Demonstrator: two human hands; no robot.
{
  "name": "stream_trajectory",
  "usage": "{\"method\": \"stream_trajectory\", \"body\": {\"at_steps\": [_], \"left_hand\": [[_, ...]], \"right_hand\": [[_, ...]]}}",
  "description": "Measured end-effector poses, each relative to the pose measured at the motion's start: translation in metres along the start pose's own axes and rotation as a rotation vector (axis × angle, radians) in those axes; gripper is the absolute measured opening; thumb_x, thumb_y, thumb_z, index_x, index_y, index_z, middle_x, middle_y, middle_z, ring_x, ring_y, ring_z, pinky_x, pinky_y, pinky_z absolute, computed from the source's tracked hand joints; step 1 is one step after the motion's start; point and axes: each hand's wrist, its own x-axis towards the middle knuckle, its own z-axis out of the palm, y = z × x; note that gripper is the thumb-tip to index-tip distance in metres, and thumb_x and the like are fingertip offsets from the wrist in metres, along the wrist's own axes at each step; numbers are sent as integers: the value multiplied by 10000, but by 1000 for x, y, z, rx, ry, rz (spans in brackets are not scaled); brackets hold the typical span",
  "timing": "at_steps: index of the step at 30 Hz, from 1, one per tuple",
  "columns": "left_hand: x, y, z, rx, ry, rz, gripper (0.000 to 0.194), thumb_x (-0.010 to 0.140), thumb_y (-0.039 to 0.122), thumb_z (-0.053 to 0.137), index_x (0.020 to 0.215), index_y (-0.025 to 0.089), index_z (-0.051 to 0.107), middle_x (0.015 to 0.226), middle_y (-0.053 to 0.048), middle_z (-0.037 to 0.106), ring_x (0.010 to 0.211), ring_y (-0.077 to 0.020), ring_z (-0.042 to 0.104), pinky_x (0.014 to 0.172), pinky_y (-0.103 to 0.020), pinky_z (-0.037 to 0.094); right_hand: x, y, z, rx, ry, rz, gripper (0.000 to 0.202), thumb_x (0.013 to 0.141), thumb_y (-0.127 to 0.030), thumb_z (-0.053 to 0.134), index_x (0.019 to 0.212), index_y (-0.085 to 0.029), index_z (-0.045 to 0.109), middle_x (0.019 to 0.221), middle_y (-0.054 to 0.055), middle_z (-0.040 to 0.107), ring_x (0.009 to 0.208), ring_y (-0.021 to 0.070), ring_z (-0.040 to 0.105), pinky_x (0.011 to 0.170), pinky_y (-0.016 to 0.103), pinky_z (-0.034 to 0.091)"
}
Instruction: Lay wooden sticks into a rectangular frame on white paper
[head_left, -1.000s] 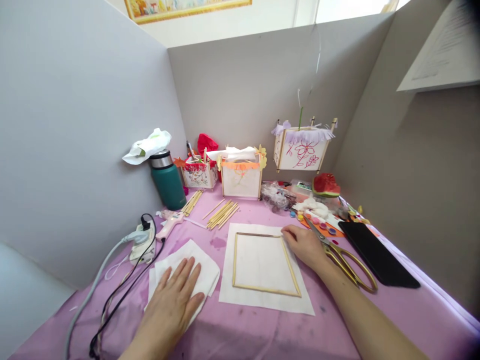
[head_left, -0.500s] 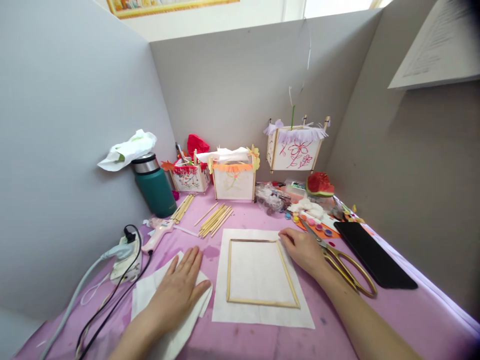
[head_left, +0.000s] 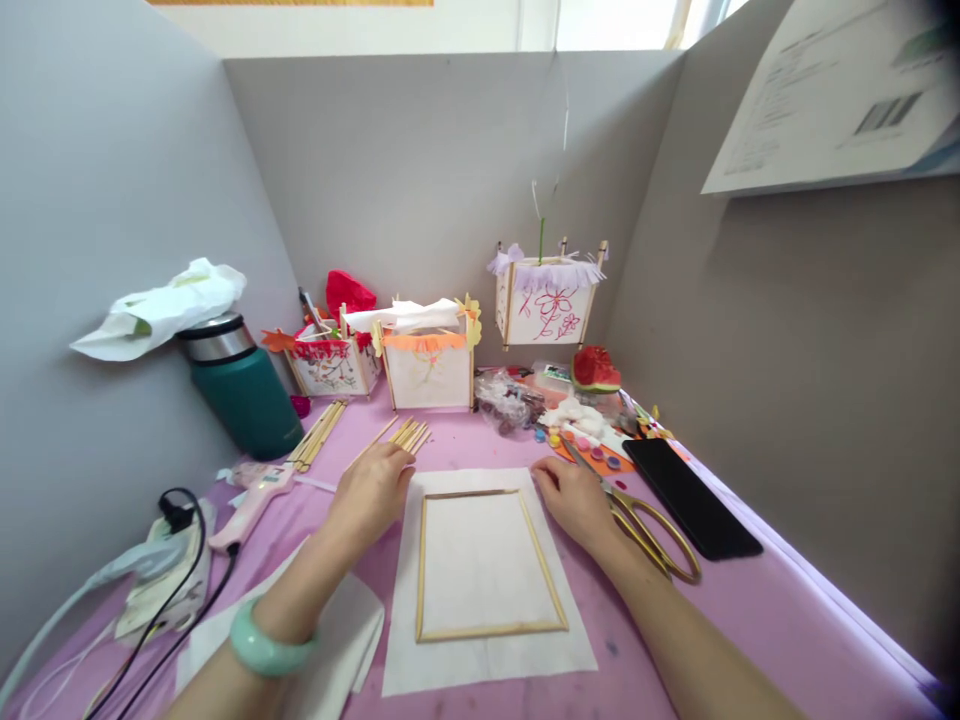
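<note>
A rectangular wooden stick frame (head_left: 484, 560) lies flat on a white paper sheet (head_left: 487, 660) spread over the pink tabletop (head_left: 750, 620), and every place below is given from that frame. The left hand (head_left: 371, 492) rests palm down just off the frame's far left corner, fingers loosely spread and gripping nothing; its fingertips (head_left: 401, 460) reach onto the near ends of a bundle of loose wooden sticks (head_left: 409, 435) lying beyond that corner. A pale green bangle (head_left: 266, 648) circles the left wrist, which crosses a second white sheet (head_left: 330, 650) to the left of the frame. The right hand (head_left: 574, 500) sits just off the frame's far right corner, fingers relaxed and open, its fingertips touching the edge of the paper sheet there, though whether they touch the frame itself I cannot tell. So the frame lies between the two hands, nearer the person than both. Gold-handled scissors (head_left: 649, 525) lie just right of the right hand, with a black phone (head_left: 690, 495) further right. Far left of the frame are a pink glue gun (head_left: 251, 495) and a teal flask (head_left: 240, 395). Behind the frame stand two small paper lanterns (head_left: 427, 365), and a third lantern (head_left: 547, 305) hangs above them to the right.
</note>
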Motion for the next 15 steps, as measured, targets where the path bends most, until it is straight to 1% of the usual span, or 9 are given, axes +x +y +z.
{"method": "stream_trajectory", "body": {"at_steps": [2, 4, 6, 10, 12, 15], "left_hand": [[3, -2, 12, 34, 71, -2, 273, 881, 242, 389, 858, 195, 658, 922, -74, 638, 939, -206, 564, 828, -306, 427], [0, -5, 20, 39, 80, 9, 291, 884, 256, 378, 838, 199, 659, 892, -69, 637, 907, -205, 570, 801, -304, 428], [-3, -8, 23, -1, 43, -2, 277, 877, 268, 392, 841, 208, 660, 883, -56, 650, 882, -201, 583, 769, -296, 433], [-5, -13, 24, -101, -41, -73, 234, 849, 273, 432, 893, 221, 655, 924, -29, 684, 881, -198, 607, 750, -291, 439], [-5, -13, 25, -110, -82, -80, 227, 843, 275, 439, 898, 229, 654, 928, -19, 690, 871, -202, 614, 743, -301, 438], [-7, -12, 25, -68, -142, -65, 220, 841, 281, 441, 853, 243, 657, 895, -6, 686, 825, -213, 617, 716, -326, 431]], "right_hand": [[1, 2, 0, 6, 13, 18, 264, 874, -261, 409, 878, -222, 670, 831, 25, 704, 810, 175, 634, 723, 246, 401], [2, 2, -1, 11, 18, 28, 263, 876, -249, 403, 880, -221, 665, 856, 24, 701, 822, 173, 629, 733, 246, 402], [3, 1, -2, 15, 15, 32, 254, 873, -244, 410, 880, -220, 662, 870, 21, 696, 830, 173, 623, 733, 247, 401], [3, -3, -5, 31, -26, 19, 222, 859, -245, 441, 848, -216, 661, 856, 19, 690, 812, 168, 615, 732, 245, 406], [3, -3, -5, 39, -49, 9, 203, 850, -244, 459, 827, -217, 659, 848, 14, 686, 799, 162, 612, 727, 242, 407], [4, -2, -3, 45, -72, 5, 168, 833, -242, 489, 815, -223, 654, 844, 2, 681, 793, 155, 609, 721, 240, 404]]}}
